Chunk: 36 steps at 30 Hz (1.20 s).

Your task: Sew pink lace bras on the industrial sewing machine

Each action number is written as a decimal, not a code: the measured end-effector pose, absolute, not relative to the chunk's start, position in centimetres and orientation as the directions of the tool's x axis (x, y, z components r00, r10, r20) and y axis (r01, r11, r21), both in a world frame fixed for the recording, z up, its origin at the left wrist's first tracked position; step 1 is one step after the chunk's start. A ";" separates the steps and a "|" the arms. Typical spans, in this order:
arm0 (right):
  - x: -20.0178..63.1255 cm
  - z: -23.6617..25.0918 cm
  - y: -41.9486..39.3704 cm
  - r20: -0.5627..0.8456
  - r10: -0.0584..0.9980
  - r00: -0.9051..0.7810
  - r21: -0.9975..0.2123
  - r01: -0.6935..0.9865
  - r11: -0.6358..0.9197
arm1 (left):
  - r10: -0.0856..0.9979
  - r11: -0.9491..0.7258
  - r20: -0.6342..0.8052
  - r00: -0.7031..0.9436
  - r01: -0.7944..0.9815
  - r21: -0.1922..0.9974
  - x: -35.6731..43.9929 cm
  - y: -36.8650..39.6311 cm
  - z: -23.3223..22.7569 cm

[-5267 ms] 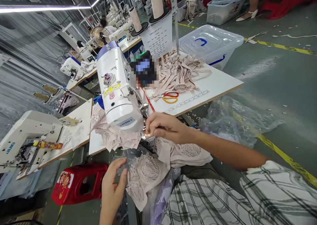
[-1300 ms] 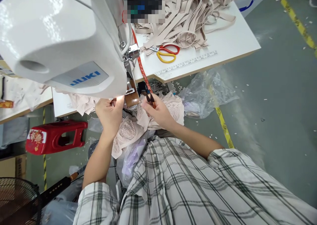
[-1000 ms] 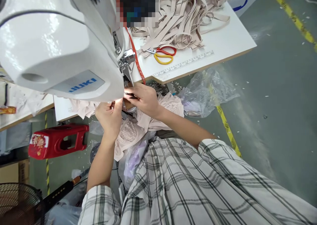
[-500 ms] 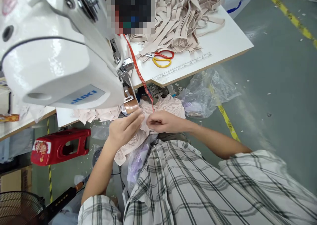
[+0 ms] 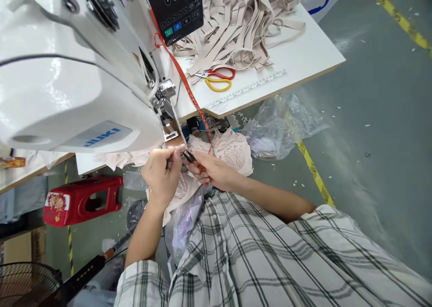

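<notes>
While the left hand (image 5: 161, 172) is pinching the beige lace piece (image 5: 232, 149) beneath the sewing machine (image 5: 77, 95), the right hand (image 5: 209, 172) is gripping small snips (image 5: 189, 157) beside it; trimming looks underway, with scissors (image 5: 216, 76) lying on the tabletop (image 5: 303, 55).

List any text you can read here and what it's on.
"JUKI", blue letters on the sewing machine head.
Control panel: button symbols, an "M" key; the rest too small.
Ruler along the table edge: markings too small to read.
Red stool sticker: too blurred to read.
</notes>
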State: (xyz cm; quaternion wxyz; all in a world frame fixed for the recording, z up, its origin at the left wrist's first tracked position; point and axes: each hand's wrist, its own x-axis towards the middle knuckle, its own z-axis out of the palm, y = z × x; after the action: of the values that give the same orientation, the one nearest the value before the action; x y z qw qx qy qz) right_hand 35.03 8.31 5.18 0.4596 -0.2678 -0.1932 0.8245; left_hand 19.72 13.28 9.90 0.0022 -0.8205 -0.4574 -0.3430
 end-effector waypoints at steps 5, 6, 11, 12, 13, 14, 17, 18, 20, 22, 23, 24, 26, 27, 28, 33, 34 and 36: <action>33.9 6.2 8.4 -0.139 0.934 -0.330 -0.637 -0.692 -0.339 | 0.695 -0.650 0.597 0.400 0.704 0.287 20.2 12.4 9.7; 33.8 6.1 8.4 -0.126 0.942 -0.310 -0.651 -0.690 -0.315 | 0.684 -0.667 0.601 0.413 0.687 0.288 20.3 12.3 9.6; 34.6 5.0 8.6 -0.164 0.969 -0.186 -0.752 -0.612 -0.244 | 0.715 -0.625 0.586 0.382 0.725 0.290 20.4 12.6 9.1; 35.4 4.5 8.8 -0.176 0.974 -0.143 -0.806 -0.547 -0.226 | 0.749 -0.580 0.557 0.358 0.760 0.292 20.4 12.9 9.0; 36.4 3.9 8.9 -0.186 0.979 -0.084 -0.873 -0.444 -0.204 | 0.787 -0.527 0.523 0.327 0.796 0.296 20.4 13.2 8.9; 37.8 3.1 9.2 -0.189 0.982 -0.007 -0.939 -0.291 -0.183 | 0.821 -0.473 0.491 0.290 0.828 0.301 20.3 13.5 8.7; 42.8 0.2 9.8 -0.100 0.972 0.214 -0.917 0.359 -0.173 | 0.869 -0.356 0.457 0.189 0.881 0.312 20.2 14.6 8.3; 44.4 -0.9 9.8 -0.054 0.971 0.234 -0.820 0.544 -0.177 | 0.871 -0.336 0.462 0.167 0.888 0.313 20.2 14.9 8.1; 47.0 -2.9 9.7 -0.026 0.976 0.214 -0.628 0.757 -0.183 | 0.871 -0.312 0.471 0.137 0.896 0.315 20.1 15.3 7.8; 48.4 -4.4 9.3 -0.074 0.981 0.177 -0.533 0.825 -0.189 | 0.870 -0.300 0.479 0.113 0.893 0.336 20.0 15.5 7.5; 48.7 -4.9 9.0 -0.104 0.982 0.159 -0.521 0.832 -0.190 | 0.869 -0.299 0.483 0.103 0.888 0.349 19.9 15.5 7.3; 48.7 -5.2 8.7 -0.129 0.982 0.141 -0.523 0.831 -0.188 | 0.869 -0.301 0.486 0.098 0.884 0.359 19.9 15.6 7.3; 48.3 -5.3 8.4 -0.161 0.981 0.109 -0.542 0.821 -0.180 | 0.868 -0.304 0.486 0.099 0.880 0.364 19.8 15.6 7.3; 48.0 -5.2 8.4 -0.172 0.980 0.095 -0.553 0.814 -0.176 | 0.869 -0.304 0.483 0.103 0.883 0.359 19.7 15.6 7.3; 47.6 -5.1 8.4 -0.181 0.980 0.087 -0.565 0.806 -0.176 | 0.871 -0.302 0.480 0.107 0.886 0.351 19.7 15.6 7.4; 46.9 -4.7 9.1 -0.198 0.978 0.072 -0.610 0.772 -0.181 | 0.888 -0.263 0.445 0.114 0.921 0.288 19.9 15.6 8.0; 47.0 -4.7 9.2 -0.192 0.979 0.069 -0.616 0.768 -0.175 | 0.892 -0.250 0.438 0.108 0.927 0.280 20.1 15.6 8.1; 46.9 -4.7 9.4 -0.174 0.983 0.061 -0.631 0.759 -0.159 | 0.900 -0.224 0.427 0.092 0.936 0.271 20.3 15.5 8.4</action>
State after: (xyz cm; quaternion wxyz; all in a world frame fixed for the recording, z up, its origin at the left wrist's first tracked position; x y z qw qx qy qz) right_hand 46.91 9.42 -4.69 0.1911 -0.7028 -0.6197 0.2924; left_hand 20.31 15.48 8.42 0.0350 -0.7379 -0.6219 -0.2597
